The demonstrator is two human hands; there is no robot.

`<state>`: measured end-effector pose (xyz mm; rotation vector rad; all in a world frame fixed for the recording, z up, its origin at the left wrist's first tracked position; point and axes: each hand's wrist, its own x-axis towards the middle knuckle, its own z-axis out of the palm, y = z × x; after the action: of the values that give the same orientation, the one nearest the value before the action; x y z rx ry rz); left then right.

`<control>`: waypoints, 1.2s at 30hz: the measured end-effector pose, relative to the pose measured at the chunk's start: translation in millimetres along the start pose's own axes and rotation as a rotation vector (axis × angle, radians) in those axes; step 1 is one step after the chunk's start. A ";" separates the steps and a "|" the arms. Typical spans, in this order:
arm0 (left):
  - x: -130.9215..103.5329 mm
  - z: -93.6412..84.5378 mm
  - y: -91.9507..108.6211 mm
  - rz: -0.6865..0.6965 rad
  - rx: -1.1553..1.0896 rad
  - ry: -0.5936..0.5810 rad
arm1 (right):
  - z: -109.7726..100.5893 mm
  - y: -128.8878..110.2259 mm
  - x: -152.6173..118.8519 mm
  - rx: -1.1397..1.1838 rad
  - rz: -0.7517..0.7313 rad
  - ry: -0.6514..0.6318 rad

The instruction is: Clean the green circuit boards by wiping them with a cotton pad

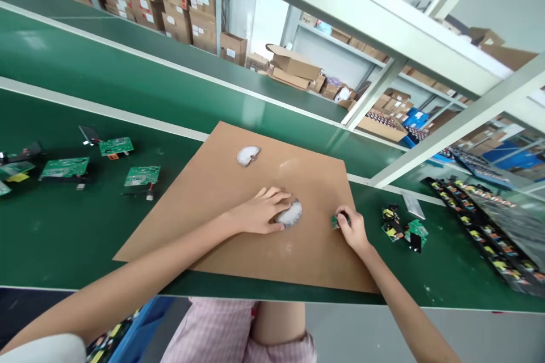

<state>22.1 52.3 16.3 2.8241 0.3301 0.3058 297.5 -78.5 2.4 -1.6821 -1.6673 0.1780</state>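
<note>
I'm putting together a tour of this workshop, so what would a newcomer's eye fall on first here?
Probably the large brown sheet lying mid-bench, bright against the green bench top, with the left hand touching a white rounded piece on it. Near the sheet's right edge, the right hand holds a small green part. Then the black tray of components at far right.

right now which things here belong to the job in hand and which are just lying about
Seemingly part of the job:
small green part in the right hand
whitish piece at the left hand
second whitish piece
brown sheet beneath
perhaps the loose circuit boards

Probably just lying about:
cardboard boxes on shelves
open carton farther back
</note>
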 end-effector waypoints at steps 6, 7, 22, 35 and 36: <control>-3.6 -2.7 14.6 0.075 0.025 0.060 | 28.6 -60.6 7.0 -0.055 -0.039 -0.120; -4.5 -2.9 14.1 0.056 -0.008 0.052 | 34.8 -70.1 6.3 -0.077 -0.049 -0.146; -6.7 14.2 -5.0 0.005 -0.160 -0.102 | 78.4 -100.1 -12.9 -0.544 -0.298 -0.107; -4.0 17.2 -6.8 0.003 -0.150 -0.117 | 80.5 -97.0 -5.1 -0.643 -0.316 -0.084; -3.9 17.3 -6.6 0.003 -0.152 -0.116 | 80.4 -97.2 -5.0 -0.651 -0.295 -0.077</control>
<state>21.2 53.2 -2.6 2.6793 0.2655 0.1588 172.3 -63.3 -0.2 -1.8555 -2.1559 -0.4993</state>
